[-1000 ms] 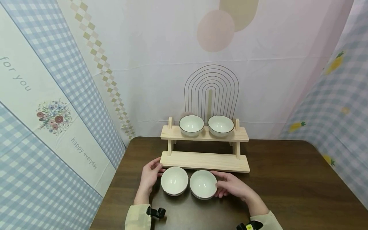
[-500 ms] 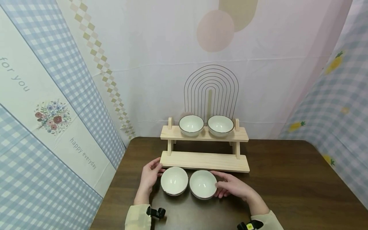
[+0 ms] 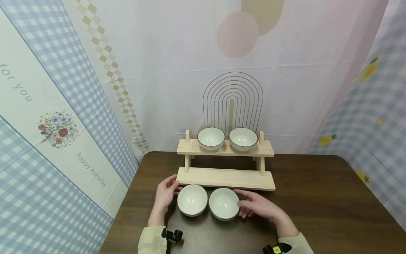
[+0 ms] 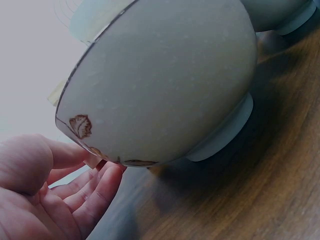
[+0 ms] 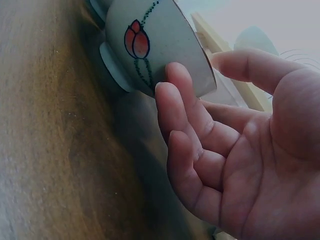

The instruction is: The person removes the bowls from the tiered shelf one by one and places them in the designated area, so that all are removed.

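Observation:
Two white bowls sit side by side on the dark table before a two-tier wooden shelf. My left hand is at the left end of the lower board, pinching its corner between thumb and fingers. Just right of it stands the left bowl, whose outside bears a brown leaf in the left wrist view. My right hand holds the right bowl by its right side, thumb at the rim and fingertips against the wall. A red flower bud decorates that bowl's outside in the right wrist view.
Two more dark-rimmed bowls, one on the left and one on the right, stand on the upper tier. A patterned white cloth hangs behind the table, with blue checked cloth along the left side.

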Demonstrator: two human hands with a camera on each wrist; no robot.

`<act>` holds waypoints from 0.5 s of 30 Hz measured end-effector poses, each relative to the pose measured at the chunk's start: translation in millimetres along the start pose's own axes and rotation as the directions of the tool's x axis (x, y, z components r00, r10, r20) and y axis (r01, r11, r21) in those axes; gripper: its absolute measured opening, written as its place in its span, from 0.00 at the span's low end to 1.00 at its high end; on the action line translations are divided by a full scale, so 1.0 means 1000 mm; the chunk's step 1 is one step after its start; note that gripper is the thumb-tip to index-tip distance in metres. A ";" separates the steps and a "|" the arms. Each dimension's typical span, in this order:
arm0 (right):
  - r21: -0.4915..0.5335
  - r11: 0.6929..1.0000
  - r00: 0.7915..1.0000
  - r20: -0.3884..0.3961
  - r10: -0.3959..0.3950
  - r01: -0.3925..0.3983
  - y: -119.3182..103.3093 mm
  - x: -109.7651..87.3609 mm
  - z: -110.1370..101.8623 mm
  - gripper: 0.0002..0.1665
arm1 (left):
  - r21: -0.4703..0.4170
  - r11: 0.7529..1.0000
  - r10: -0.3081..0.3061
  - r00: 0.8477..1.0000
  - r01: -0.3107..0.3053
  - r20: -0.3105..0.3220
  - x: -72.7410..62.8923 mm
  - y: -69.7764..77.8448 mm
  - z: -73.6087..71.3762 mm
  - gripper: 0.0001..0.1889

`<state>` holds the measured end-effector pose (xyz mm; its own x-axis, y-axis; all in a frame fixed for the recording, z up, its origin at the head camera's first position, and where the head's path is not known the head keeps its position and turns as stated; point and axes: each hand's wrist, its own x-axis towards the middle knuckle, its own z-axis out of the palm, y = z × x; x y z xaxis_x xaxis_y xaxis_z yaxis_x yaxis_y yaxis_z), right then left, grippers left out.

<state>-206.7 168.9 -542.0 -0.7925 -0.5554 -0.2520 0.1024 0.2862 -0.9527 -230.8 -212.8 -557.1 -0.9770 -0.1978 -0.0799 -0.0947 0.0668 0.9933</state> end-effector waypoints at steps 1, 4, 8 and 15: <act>-0.004 1.000 1.000 -0.001 0.000 0.000 0.000 0.000 -0.001 0.40 | 0.000 1.000 -0.002 1.000 0.002 -0.003 0.001 0.000 0.000 0.21; -0.019 1.000 1.000 -0.004 0.001 -0.001 -0.001 -0.001 -0.002 0.40 | 0.003 1.000 0.001 1.000 -0.001 -0.006 0.002 -0.001 0.000 0.20; -0.036 0.999 1.000 -0.008 0.001 -0.001 -0.002 -0.002 -0.003 0.40 | 0.004 1.000 -0.002 1.000 0.002 -0.008 0.002 -0.001 -0.001 0.20; -0.050 0.999 1.000 -0.007 -0.015 0.015 -0.003 -0.003 -0.006 0.37 | 0.005 1.000 0.000 1.000 0.000 -0.005 0.003 -0.001 0.000 0.20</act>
<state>-208.4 174.7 -537.1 -0.7983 -0.5539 -0.2363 0.0608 0.3163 -0.9467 -233.7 -213.1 -558.2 -0.9761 -0.2024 -0.0791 -0.0953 0.0716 0.9929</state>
